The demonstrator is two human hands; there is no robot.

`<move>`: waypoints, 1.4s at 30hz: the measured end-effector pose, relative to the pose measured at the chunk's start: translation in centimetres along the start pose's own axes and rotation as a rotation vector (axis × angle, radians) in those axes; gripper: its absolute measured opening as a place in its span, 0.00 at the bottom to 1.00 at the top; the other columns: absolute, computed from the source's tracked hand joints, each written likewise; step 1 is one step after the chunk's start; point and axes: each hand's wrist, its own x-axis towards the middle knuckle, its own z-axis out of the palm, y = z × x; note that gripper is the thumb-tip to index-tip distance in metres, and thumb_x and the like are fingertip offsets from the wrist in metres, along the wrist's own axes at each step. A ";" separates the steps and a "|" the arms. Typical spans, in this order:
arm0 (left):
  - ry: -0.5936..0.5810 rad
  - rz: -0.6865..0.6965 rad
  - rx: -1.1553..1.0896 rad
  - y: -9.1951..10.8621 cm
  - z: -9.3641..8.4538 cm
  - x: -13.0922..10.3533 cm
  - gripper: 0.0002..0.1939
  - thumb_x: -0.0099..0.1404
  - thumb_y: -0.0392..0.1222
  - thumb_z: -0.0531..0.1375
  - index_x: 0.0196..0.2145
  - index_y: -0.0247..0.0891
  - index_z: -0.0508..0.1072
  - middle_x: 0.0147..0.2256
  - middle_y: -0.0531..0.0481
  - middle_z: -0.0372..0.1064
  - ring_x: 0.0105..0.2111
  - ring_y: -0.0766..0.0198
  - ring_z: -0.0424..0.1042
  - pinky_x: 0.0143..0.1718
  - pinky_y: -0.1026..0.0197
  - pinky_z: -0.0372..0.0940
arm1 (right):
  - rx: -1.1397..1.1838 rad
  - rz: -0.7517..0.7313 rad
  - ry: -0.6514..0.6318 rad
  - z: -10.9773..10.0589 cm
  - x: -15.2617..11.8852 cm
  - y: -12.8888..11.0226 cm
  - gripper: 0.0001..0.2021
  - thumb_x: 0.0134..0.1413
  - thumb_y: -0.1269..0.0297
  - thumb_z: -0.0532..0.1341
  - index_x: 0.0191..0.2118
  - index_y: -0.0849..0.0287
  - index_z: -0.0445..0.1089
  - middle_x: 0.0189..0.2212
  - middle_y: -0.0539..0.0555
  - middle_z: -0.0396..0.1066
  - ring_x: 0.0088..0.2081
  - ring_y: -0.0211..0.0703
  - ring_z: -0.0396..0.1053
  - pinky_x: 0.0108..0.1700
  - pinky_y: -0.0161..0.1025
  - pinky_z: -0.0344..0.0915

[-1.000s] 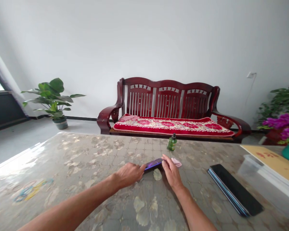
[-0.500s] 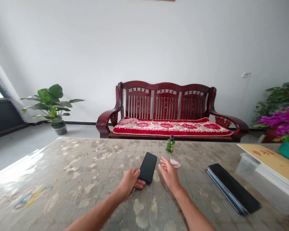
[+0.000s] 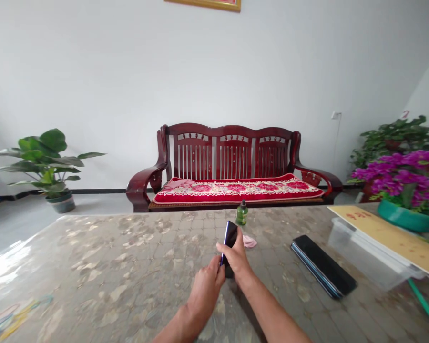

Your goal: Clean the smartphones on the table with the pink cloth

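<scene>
The phone (image 3: 229, 240) is no longer lying flat under the left fingers — both hands are now holding it up on edge at lower centre, left hand (image 3: 205, 290) gripping its near end, right hand (image 3: 238, 261) closed round its side. Past it, the green bottle (image 3: 241, 214) and pink cloth (image 3: 249, 241) are sitting near the bench's (image 3: 103, 252) far edge — the bench's left half is lying open.

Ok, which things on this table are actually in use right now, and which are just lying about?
In use:
dark slim phone, held by left hand and right hand

Lying about:
small green bottle
pink crumpled cloth
flat black phones stack
clear plastic box
</scene>
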 end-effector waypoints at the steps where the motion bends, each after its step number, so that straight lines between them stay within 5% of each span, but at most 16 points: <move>1: -0.018 0.026 0.023 0.3 0.1 0.0 0.12 0.70 0.36 0.47 0.45 0.38 0.68 0.31 0.48 0.76 0.30 0.62 0.77 0.31 0.67 0.62 | -0.015 0.009 -0.006 0.0 0.0 -0.4 0.43 0.36 0.64 0.66 0.63 0.56 0.53 0.55 0.56 0.68 0.56 0.52 0.64 0.58 0.44 0.59; 7: -0.111 0.194 0.014 0.4 -0.3 -1.2 0.21 0.71 0.37 0.48 0.61 0.42 0.58 0.37 0.53 0.77 0.37 0.64 0.77 0.38 0.68 0.66 | -0.163 0.117 -0.217 -3.6 0.8 -3.5 0.41 0.36 0.67 0.59 0.63 0.56 0.55 0.43 0.52 0.74 0.44 0.51 0.72 0.45 0.43 0.68; 12: -0.060 0.208 0.027 -2.6 -0.7 -2.4 0.23 0.69 0.36 0.48 0.61 0.45 0.59 0.46 0.52 0.77 0.46 0.64 0.76 0.47 0.67 0.66 | -0.712 -0.025 -0.075 -12.1 3.1 -6.2 0.45 0.32 0.71 0.60 0.64 0.56 0.54 0.58 0.59 0.64 0.57 0.55 0.62 0.56 0.46 0.60; 16: -0.055 0.188 0.045 -3.7 -0.8 -2.3 0.21 0.69 0.37 0.48 0.58 0.47 0.63 0.44 0.53 0.78 0.45 0.63 0.77 0.45 0.67 0.67 | -1.338 -0.018 0.032 -18.9 3.7 -7.5 0.43 0.39 0.73 0.58 0.67 0.60 0.50 0.55 0.65 0.65 0.54 0.59 0.65 0.52 0.48 0.60; 20: -0.037 0.210 0.067 -3.6 -0.8 -1.8 0.18 0.70 0.40 0.48 0.54 0.47 0.69 0.43 0.52 0.78 0.44 0.62 0.77 0.44 0.66 0.68 | -1.636 -0.009 0.064 -23.1 3.2 -7.5 0.40 0.44 0.73 0.57 0.66 0.62 0.50 0.51 0.65 0.68 0.50 0.58 0.67 0.48 0.46 0.60; 25: -0.026 0.221 0.053 -3.7 -0.8 -1.7 0.17 0.71 0.43 0.48 0.51 0.47 0.72 0.44 0.52 0.78 0.45 0.61 0.77 0.45 0.65 0.67 | -1.667 0.024 0.055 -24.8 2.8 -6.8 0.38 0.46 0.71 0.57 0.66 0.62 0.50 0.50 0.63 0.69 0.49 0.56 0.67 0.47 0.44 0.60; 42: -0.017 0.285 0.062 -3.9 -0.8 -1.6 0.17 0.69 0.41 0.48 0.49 0.47 0.74 0.45 0.53 0.77 0.45 0.62 0.76 0.48 0.65 0.68 | -1.608 0.089 0.089 -25.7 3.0 -5.7 0.38 0.46 0.65 0.57 0.66 0.63 0.50 0.56 0.66 0.66 0.54 0.62 0.65 0.49 0.51 0.60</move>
